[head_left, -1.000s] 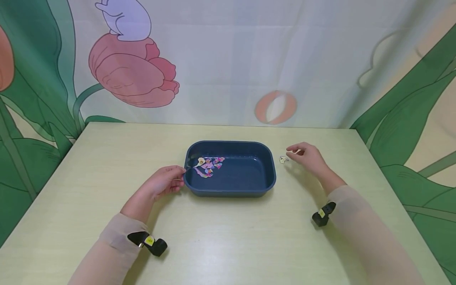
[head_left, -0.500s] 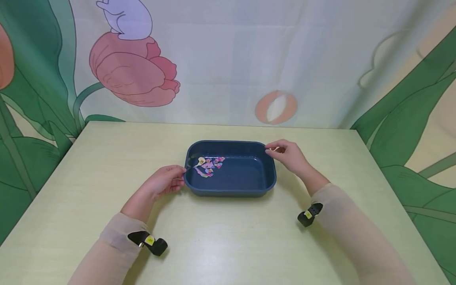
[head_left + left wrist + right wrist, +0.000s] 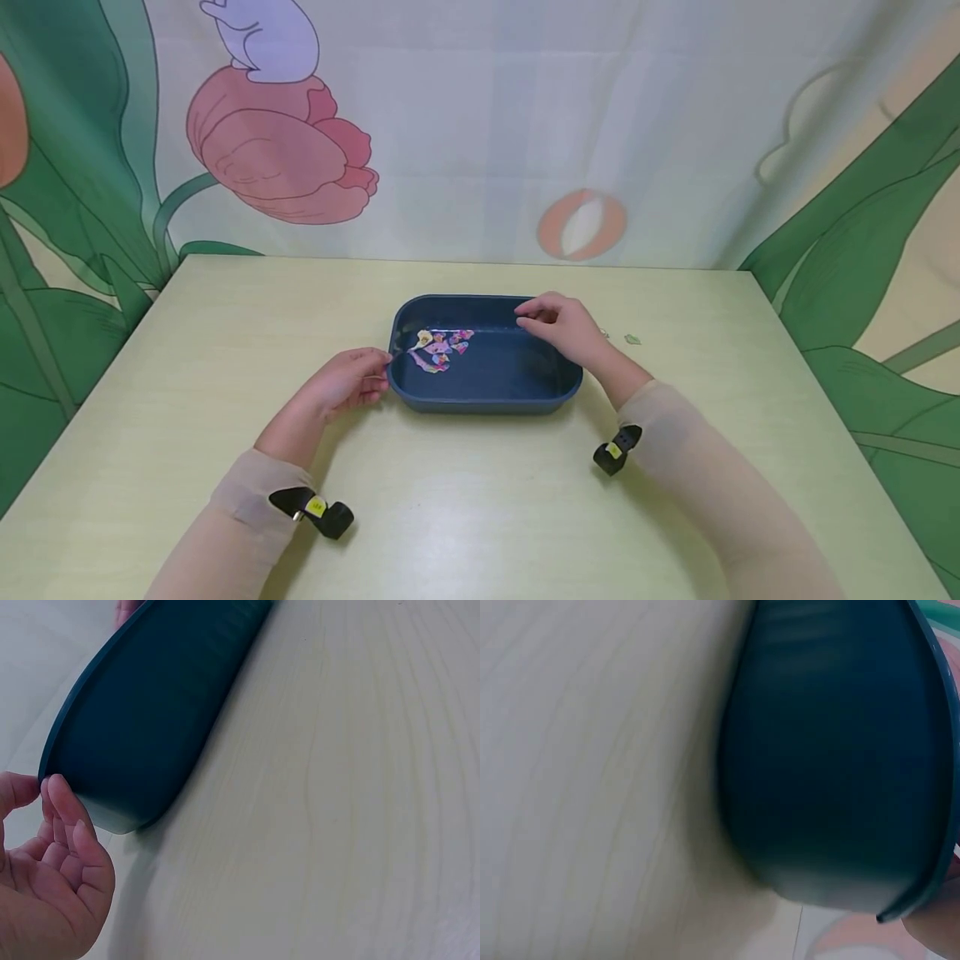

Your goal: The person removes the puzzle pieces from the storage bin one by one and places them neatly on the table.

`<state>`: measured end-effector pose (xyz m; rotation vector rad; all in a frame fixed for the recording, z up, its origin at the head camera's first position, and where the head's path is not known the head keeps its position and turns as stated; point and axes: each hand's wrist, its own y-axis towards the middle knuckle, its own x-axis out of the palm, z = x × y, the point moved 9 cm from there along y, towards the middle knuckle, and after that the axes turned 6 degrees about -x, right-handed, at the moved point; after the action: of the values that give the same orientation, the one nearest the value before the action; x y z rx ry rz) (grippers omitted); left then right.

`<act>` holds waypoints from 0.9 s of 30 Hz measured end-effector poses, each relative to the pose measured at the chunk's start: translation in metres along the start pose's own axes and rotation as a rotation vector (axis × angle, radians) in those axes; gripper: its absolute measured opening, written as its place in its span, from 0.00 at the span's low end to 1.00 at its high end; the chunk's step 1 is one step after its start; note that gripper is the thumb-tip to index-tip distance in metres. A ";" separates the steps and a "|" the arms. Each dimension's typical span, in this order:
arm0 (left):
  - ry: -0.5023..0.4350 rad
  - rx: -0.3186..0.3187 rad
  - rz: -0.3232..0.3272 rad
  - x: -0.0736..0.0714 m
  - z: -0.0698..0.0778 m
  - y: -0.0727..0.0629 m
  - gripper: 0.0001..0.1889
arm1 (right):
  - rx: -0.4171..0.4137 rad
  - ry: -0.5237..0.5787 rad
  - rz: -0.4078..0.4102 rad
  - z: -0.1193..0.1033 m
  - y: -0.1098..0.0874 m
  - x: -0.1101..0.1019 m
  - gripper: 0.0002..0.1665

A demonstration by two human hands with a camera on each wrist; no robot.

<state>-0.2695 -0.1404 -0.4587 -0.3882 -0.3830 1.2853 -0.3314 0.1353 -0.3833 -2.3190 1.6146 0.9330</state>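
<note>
A dark blue rectangular tray (image 3: 480,407) stands on the table, its outer wall filling much of both wrist views. My left hand (image 3: 348,383) pinches the tray's left rim between thumb and fingers; the left wrist view shows the thumb over the edge and the fingers (image 3: 71,814) outside. Several small pink, purple and yellow cut-out stickers (image 3: 440,348) lie together inside, toward the left end. Above the tray's right end hovers my right hand (image 3: 558,323), index finger and thumb slightly apart, nothing visible between them. Only a bit of it shows in the right wrist view.
Just right of the tray, a small pale green cut-out (image 3: 632,339) lies on the light wooden table (image 3: 465,500). Another small piece (image 3: 605,333) is partly covered by my right hand. A printed curtain (image 3: 465,150) hangs behind the table.
My right hand has moved left, from beside a small piece on the table, across the tray's right rim to above its inside. My left hand stays at the rim.
</note>
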 end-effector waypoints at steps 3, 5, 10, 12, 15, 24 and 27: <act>0.002 0.005 -0.002 0.001 0.001 0.000 0.14 | -0.010 0.014 0.006 -0.003 0.003 0.005 0.13; 0.003 0.006 -0.003 0.001 0.001 0.001 0.14 | -0.009 0.016 0.006 -0.005 0.005 0.008 0.13; -0.006 0.000 -0.011 0.001 0.000 0.000 0.13 | 0.006 -0.001 -0.013 -0.009 0.013 0.021 0.14; -0.007 -0.001 -0.015 0.001 0.000 0.000 0.13 | 0.010 0.003 -0.017 -0.011 0.017 0.027 0.14; -0.005 0.000 -0.013 0.001 0.000 0.000 0.12 | 0.018 0.024 -0.021 -0.014 0.023 0.036 0.14; -0.007 -0.009 -0.016 0.002 -0.001 0.001 0.11 | 0.053 -0.055 -0.101 -0.008 0.029 0.064 0.14; -0.014 -0.012 -0.008 0.000 -0.001 0.000 0.11 | 0.041 -0.104 -0.138 -0.007 0.029 0.071 0.13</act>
<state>-0.2690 -0.1403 -0.4598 -0.3881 -0.4038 1.2790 -0.3391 0.0641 -0.4123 -2.2799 1.4011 0.9629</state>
